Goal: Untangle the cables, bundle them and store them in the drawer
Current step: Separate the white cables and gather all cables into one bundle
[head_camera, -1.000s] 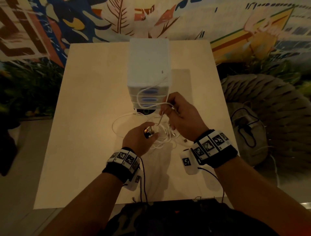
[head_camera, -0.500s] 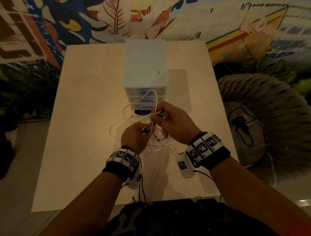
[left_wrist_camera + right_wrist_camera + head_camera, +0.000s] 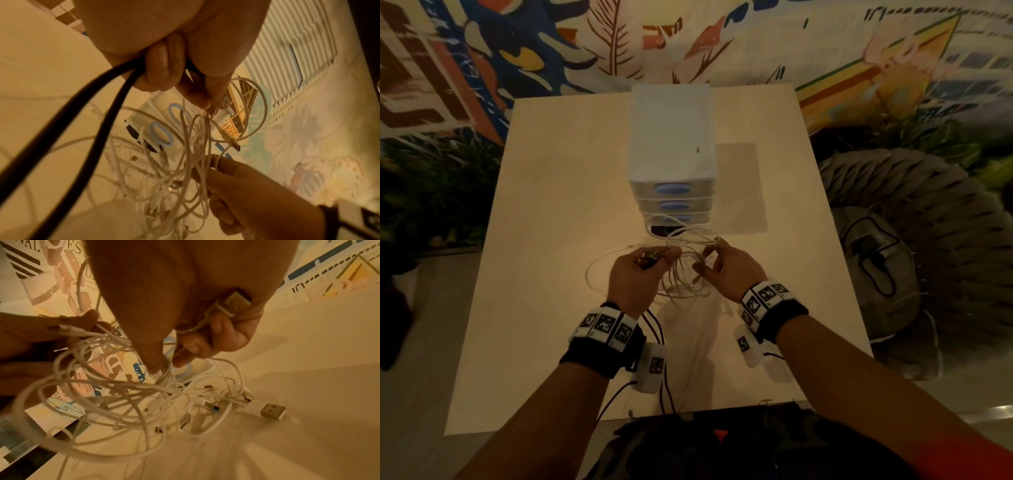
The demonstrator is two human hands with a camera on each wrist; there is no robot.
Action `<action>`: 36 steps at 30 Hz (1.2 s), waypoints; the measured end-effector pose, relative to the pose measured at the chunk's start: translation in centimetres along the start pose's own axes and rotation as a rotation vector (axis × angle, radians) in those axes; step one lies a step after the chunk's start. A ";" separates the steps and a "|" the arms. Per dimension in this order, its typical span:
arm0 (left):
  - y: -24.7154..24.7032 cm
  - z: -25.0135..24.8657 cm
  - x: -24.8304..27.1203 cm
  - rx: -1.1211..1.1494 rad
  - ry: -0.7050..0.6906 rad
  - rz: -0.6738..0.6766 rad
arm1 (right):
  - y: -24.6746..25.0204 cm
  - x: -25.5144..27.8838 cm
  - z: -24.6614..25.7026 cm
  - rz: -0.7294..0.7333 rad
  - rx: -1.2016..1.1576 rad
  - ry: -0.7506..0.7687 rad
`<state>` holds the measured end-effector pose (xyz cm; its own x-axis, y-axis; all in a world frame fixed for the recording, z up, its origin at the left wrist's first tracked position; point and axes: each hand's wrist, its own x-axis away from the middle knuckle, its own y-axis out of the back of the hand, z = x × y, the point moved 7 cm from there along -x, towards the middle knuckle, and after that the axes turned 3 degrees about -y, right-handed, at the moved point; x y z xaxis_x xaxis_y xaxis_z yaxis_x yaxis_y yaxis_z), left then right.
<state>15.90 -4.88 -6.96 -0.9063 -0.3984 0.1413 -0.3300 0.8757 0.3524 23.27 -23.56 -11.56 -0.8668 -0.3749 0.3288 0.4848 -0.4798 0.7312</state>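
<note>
white cables tangled mid-table before drawer unit; our left hand pinches strands, our right hand pinches loop, both raised.

1. The left hand covers most of the small dark-and-metal object in its fingers; what it is cannot be told.
2. The white cables between the hands overlap so densely that single strands cannot be followed.
3. The right hand hides most of the USB plug tucked in its palm.
4. Beyond the hands, cable loops cross the drawer unit's lowest front.
</note>
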 end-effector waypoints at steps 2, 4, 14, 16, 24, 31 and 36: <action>0.3 -0.3 0.2 0.038 0.002 -0.010 | 0.2 0.1 0.0 -0.001 0.022 0.001; 0.7 -0.7 0.4 0.057 -0.015 -0.016 | 0.2 0.1 -0.3 0.013 0.032 -0.005; 1.0 -0.7 0.3 -0.097 -0.109 -0.007 | 2.6 1.4 1.9 -0.022 -0.176 0.183; 0.7 -1.1 0.2 -0.094 -0.113 0.014 | 2.9 1.8 3.2 -0.009 -0.202 0.234; 0.0 -2.3 0.6 0.009 -0.118 0.070 | 2.8 2.0 5.4 -0.100 -0.159 0.347; -1.4 -1.7 0.9 -0.287 -0.168 0.288 | 3.2 2.1 4.6 -0.048 -0.324 0.225; -0.8 -1.2 0.3 -0.296 -0.176 0.197 | 3.3 2.2 3.6 0.050 -0.390 0.184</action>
<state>16.20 -6.04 -6.13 -0.9845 -0.1550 0.0818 -0.0776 0.8040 0.5896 22.50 -23.09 -6.27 -0.8232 -0.5233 0.2202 0.5638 -0.7082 0.4251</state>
